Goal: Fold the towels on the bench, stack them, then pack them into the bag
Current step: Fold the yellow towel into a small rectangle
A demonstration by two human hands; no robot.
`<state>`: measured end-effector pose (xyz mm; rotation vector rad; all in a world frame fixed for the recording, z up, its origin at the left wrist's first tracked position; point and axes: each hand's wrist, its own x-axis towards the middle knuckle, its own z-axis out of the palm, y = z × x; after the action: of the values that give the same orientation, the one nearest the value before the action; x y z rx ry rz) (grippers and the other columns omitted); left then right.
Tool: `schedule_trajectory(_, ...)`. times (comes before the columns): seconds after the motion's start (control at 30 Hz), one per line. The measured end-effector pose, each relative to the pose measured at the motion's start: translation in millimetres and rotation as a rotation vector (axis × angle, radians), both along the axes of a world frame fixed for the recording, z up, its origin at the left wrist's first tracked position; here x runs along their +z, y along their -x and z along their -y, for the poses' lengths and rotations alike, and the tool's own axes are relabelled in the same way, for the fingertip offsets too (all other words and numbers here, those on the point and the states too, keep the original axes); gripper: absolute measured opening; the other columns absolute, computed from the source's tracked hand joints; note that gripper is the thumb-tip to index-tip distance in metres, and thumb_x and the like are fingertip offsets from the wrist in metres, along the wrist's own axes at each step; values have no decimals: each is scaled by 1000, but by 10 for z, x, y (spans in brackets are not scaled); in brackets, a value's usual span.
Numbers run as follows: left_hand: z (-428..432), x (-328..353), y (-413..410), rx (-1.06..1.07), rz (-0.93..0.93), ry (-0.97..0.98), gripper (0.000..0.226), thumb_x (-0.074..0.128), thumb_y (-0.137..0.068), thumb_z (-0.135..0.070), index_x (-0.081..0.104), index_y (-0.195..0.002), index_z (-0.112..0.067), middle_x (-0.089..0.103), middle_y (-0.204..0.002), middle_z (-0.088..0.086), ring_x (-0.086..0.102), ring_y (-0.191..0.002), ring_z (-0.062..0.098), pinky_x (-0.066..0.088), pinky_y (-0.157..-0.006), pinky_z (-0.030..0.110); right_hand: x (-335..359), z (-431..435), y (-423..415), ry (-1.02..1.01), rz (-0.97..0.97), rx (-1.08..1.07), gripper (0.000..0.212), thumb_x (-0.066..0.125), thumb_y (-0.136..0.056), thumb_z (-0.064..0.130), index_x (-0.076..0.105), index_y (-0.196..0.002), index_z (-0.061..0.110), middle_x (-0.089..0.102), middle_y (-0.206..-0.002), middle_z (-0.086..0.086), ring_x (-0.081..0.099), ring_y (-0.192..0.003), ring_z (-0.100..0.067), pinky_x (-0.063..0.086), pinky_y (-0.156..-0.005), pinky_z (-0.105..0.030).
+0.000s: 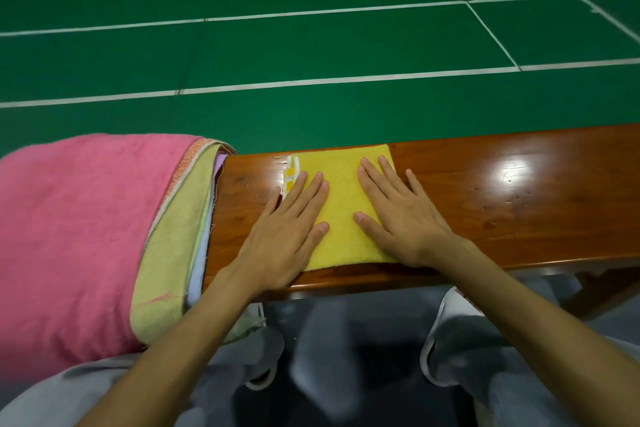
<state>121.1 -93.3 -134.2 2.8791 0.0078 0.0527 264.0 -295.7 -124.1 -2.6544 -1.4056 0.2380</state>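
Both hands, left hand [289, 218] and right hand [401, 215], lie flat, fingers straight, pressing the folded yellow towel [341, 198] on the bench [519, 204]. Folding step, apparently finishing. Next: probably draw from the unfolded pile [86, 236] at left.

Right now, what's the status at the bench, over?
Left hand and right hand pressing flat on folded yellow towel. Towel pile draped on bench at left. Nothing in the way.

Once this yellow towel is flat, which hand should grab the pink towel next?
Probably the left. The left hand rests on the left side of the yellow towel, nearest the pink towel; the right hand, on the other side, would have to cross over.
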Motion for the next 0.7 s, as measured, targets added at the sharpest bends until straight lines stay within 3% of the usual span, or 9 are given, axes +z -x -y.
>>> schedule_trajectory(0.1, -45, 14, 58, -2, -8, -2, 65, 11, -109, -53, -2, -165, -23, -12, -171, -11, -20, -156, 8, 0, -130, 45, -17, 23, -30, -52, -31, 31, 84, 4, -98, 70, -8, -164, 19, -18, -170, 5, -23, -154, -12, 3, -128, -52)
schedule_trajectory(0.23, -38, 89, 205, -44, 52, 28, 63, 16, -111, -53, 2, -165, -25, -6, -172, -9, -13, -158, 10, 3, -130, 47, 97, 230, 15, -186, -66, 145, 88, 27, -99, 73, 1, -165, 20, -9, -171, 6, -14, -157, -11, 9, -128, -50)
schedule_trajectory(0.37, 34, 130, 392, -150, 60, 11, 89, 41, -96, -77, 14, -165, -27, 5, -173, -6, -3, -159, 14, 11, -129, 45, 132, 458, 190, -156, -26, 265, 113, 54, -82, 84, 14, -164, 18, 4, -172, 2, -5, -159, -17, 14, -128, -49)
schedule_trajectory(0.47, 96, 116, 449, -160, 58, -73, 108, 69, -76, -77, 30, -162, -25, 22, -170, -1, 18, -158, 19, 25, -125, 41, 72, 515, 258, -82, 71, 291, 118, 78, -71, 68, 22, -163, 19, 13, -171, -1, 5, -159, -22, 20, -125, -45)
schedule_trajectory(0.6, 125, 185, 467, -153, 137, -63, 81, 92, -64, -50, 64, -136, -27, 58, -148, -6, 56, -135, 17, 57, -96, 41, 128, 586, 245, -106, 71, 257, 90, 93, -61, 43, 59, -142, 24, 52, -152, 4, 42, -146, -17, 46, -112, -42)
schedule_trajectory(0.7, 78, 284, 458, -129, 194, 33, 45, 86, -70, -36, 76, -113, -32, 73, -123, -13, 70, -113, 11, 63, -78, 39, 285, 620, 199, -178, -22, 213, 48, 74, -71, 41, 75, -117, 29, 72, -127, 8, 63, -126, -14, 58, -96, -42)
